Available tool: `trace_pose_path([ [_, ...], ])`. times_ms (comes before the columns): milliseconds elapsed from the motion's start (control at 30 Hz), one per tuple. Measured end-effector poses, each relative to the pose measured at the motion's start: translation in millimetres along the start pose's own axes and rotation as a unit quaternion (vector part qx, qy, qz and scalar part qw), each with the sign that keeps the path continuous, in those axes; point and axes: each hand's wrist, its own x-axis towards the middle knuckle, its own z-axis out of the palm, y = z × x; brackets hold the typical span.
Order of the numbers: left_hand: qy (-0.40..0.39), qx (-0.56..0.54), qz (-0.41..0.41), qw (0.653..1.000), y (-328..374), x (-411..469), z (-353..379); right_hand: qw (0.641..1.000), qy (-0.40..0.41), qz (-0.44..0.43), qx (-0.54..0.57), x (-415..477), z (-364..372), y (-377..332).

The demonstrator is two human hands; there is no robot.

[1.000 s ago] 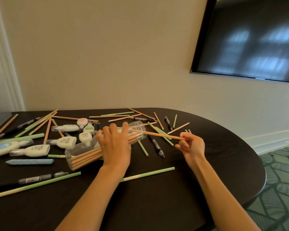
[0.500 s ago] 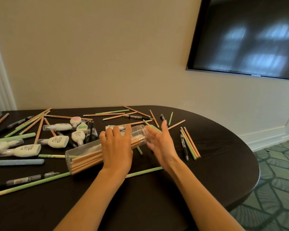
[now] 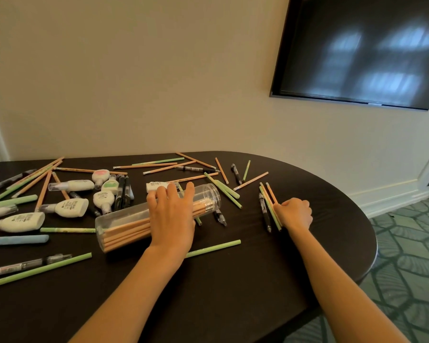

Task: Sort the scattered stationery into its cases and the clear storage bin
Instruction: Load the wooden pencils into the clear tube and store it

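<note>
Steadying the clear pencil case (image 3: 156, 219) on its side, our left hand (image 3: 171, 216) lies across it with fingers spread and draped over the top, while our right hand (image 3: 295, 214) curls its fingers onto the near end of a small bundle of pencils (image 3: 270, 201) on the dark table (image 3: 233, 293). We judge two risks. The round case may roll if the left hand eases, spilling the wooden pencils already inside through its open mouth, which faces right. The bundle also includes a black pen (image 3: 264, 211) and a green pencil, so a hasty grasp may carry the wrong item. The bundle lies just left of the right knuckles, touching the fingertips, well apart from the case mouth.
</note>
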Motion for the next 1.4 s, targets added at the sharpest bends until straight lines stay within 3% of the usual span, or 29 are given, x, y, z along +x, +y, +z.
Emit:
trace_pose_path([
  [467, -0.003, -0.002, -0.002, 1.000, 0, 0, -1, 0.998, -0.059, -0.029, 0.004, -9, -7, -9],
  [600, -0.007, -0.002, -0.005, 1.000, 1, -1, -2, 0.992, -0.074, 0.001, 0.104, -10, -12, -7],
  [733, -0.009, -0.005, -0.002, 1.000, 0, -1, -5, 0.944, -0.062, 0.023, 0.322, -22, -26, -6],
  [833, 0.003, -0.005, 0.005, 1.000, -2, -1, -10, 0.876, -0.113, 0.011, 0.469, -40, -34, -14],
  [1000, 0.023, 0.005, -0.003, 1.000, -20, 3, -23, 0.765, -0.258, -0.044, 0.588, -74, -26, -56],
  [1133, 0.014, 0.023, -0.008, 1.000, -52, 0, -29, 0.719, -0.246, -0.029, 0.649, -98, -12, -103],
  [1267, 0.013, 0.038, -0.036, 0.999, -90, -2, -33, 0.730, -0.223, -0.016, 0.646, -121, 14, -144],
  [1400, 0.019, 0.020, -0.056, 0.998, -111, -4, -34, 0.766, -0.351, -0.082, 0.532, -156, 41, -175],
])
